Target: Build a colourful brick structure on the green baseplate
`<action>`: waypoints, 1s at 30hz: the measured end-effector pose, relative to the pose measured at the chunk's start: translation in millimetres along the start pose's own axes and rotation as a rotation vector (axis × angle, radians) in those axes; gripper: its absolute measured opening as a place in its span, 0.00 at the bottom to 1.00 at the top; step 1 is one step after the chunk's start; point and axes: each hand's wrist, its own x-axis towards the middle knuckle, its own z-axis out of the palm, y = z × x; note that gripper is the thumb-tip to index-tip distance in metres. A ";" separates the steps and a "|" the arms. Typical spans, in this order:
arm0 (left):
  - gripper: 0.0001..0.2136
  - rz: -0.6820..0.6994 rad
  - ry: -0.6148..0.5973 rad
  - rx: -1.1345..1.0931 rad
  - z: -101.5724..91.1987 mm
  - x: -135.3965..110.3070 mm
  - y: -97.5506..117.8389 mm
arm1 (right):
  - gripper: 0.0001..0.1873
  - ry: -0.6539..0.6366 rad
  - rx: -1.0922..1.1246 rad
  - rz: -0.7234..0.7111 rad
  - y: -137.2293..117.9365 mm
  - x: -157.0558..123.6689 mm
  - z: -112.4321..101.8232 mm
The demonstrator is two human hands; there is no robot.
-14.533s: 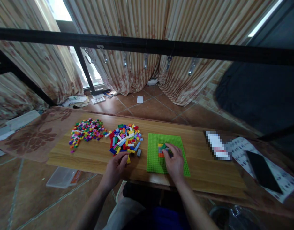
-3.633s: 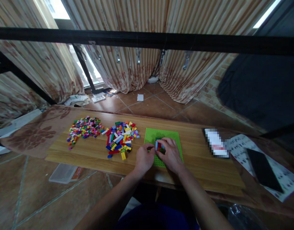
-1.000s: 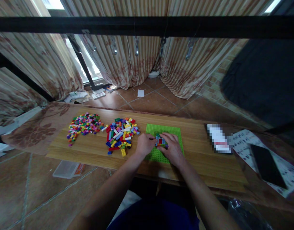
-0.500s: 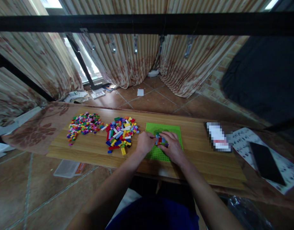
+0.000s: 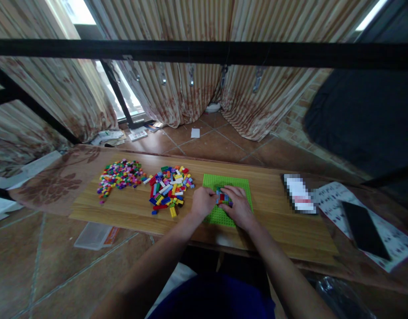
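Moved since earliest frame: L hand [image 5: 203,205], from nr edge of lg-brick pile [image 5: 169,188] to side of brick build [image 5: 223,196]; R hand [image 5: 240,207] at the build in both.

Item: build, multicol., on green baseplate [image 5: 220,217], on wood bench [image 5: 273,239], right of lg-brick pile; sm-brick pile [image 5: 120,175] farther left.

L fingers: tips pinched nearly tog. at build's left side; can't tell if a brick is between. R fingers: part-spread, thumb nr side, rest far side, build held betw.

Risks (est.): off-centre push could seat a brick crooked or pop neighbours loose; R fingers cover part of build, so misalignment easily missed.

Markings: phone screen [image 5: 298,195] pixelated; printed sheet [image 5: 383,243] under dark device [image 5: 365,228], too sm. to read. No brand legible.
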 end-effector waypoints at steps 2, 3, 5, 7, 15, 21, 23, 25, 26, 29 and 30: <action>0.09 0.017 0.010 -0.002 -0.7 -4.5 -0.4 | 0.25 0.019 0.000 -0.002 -2.2 -0.9 -0.9; 0.09 0.022 0.020 -0.004 -1.6 -7.6 -0.5 | 0.25 0.042 0.000 0.004 -3.7 -2.1 -1.7; 0.11 0.030 0.037 -0.006 -3.4 -14.8 -1.1 | 0.24 0.118 -0.004 0.042 -6.5 -6.3 -3.9; 0.12 0.040 0.051 -0.017 -4.5 -22.6 -3.1 | 0.23 0.229 -0.009 0.111 -8.3 -13.2 -5.5; 0.18 0.169 0.062 -0.082 4.3 -38.7 -18.7 | 0.21 0.221 -0.153 0.197 -3.8 -40.1 6.9; 0.21 0.217 0.025 -0.004 11.6 -39.5 -21.3 | 0.21 0.218 -0.216 0.160 1.7 -41.0 11.6; 0.20 0.226 0.031 -0.029 12.3 -40.5 -21.3 | 0.21 0.213 -0.218 0.153 2.9 -41.0 11.1; 0.19 0.250 0.058 -0.100 10.9 -43.6 -22.2 | 0.21 0.205 -0.219 0.153 2.6 -41.3 9.9; 0.18 0.267 0.082 -0.147 9.2 -46.3 -23.6 | 0.21 0.208 -0.218 0.157 1.6 -41.4 9.2; 0.16 0.333 0.182 -0.262 -0.6 -58.7 -33.8 | 0.21 0.267 -0.216 0.184 -7.0 -40.0 6.9; 0.15 0.350 0.221 -0.278 -5.4 -63.6 -39.7 | 0.20 0.298 -0.214 0.190 -11.9 -38.6 6.6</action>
